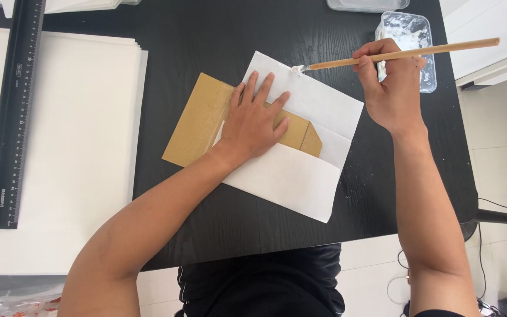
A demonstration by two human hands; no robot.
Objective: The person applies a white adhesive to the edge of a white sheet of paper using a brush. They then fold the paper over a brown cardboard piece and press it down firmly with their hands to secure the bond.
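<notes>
While left hand (255,122) pins cardboard (198,120), brush (403,54) meets paper's (291,176) edge.

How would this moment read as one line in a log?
left hand: flat on cardboard piece | right hand: holds brush | brush tip: at white paper sheet edge
</notes>
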